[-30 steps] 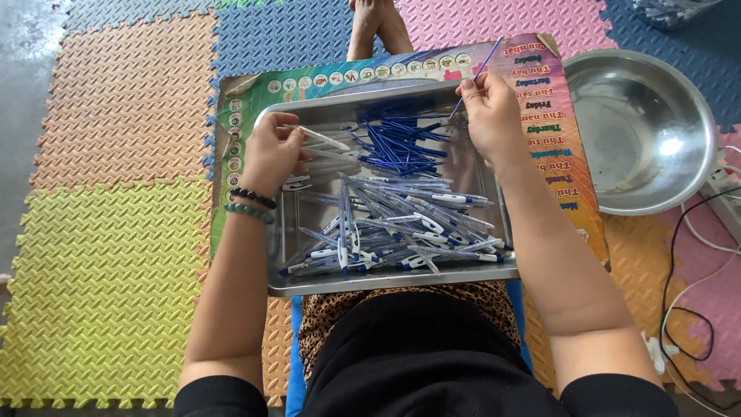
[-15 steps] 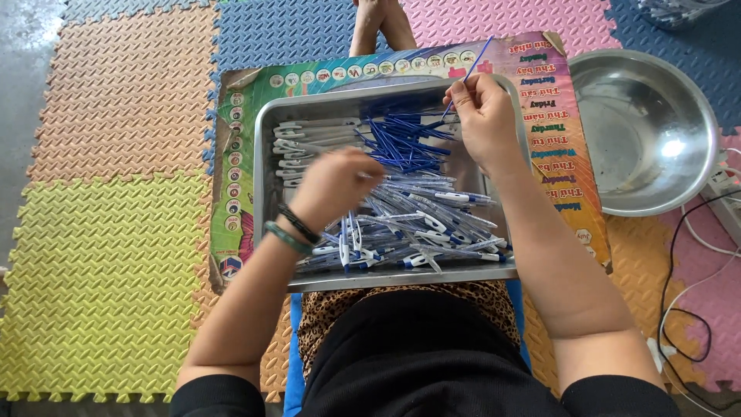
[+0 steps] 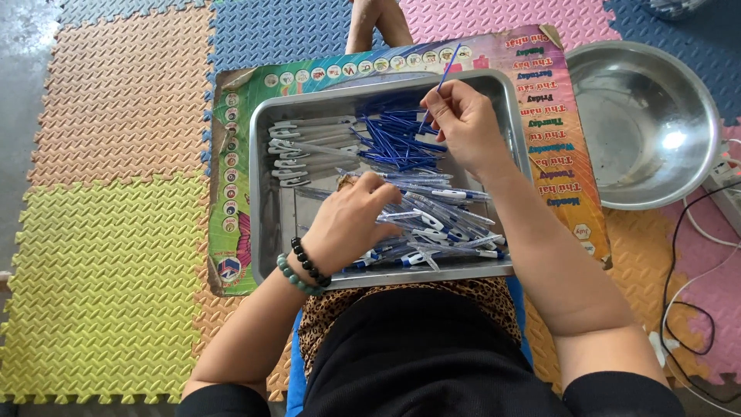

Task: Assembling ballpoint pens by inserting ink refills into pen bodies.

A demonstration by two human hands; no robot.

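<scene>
— Since a second ago, what moved?
— Left hand (image 3: 351,224) crossed the steel tray (image 3: 266,193) from the white caps (image 3: 309,147) to the clear pen barrels (image 3: 440,216), fingers curled, seemingly gripping one.
— Right hand (image 3: 463,123)?
— Pinching a thin blue refill (image 3: 441,77) above the refill pile (image 3: 394,139).

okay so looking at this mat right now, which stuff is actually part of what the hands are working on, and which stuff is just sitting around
In use:
metal tray
blue refills, one held by the right hand
clear pen barrels, under the left hand
pen caps

Lying about:
steel bowl
printed poster under the tray
cables
foam mats
</scene>
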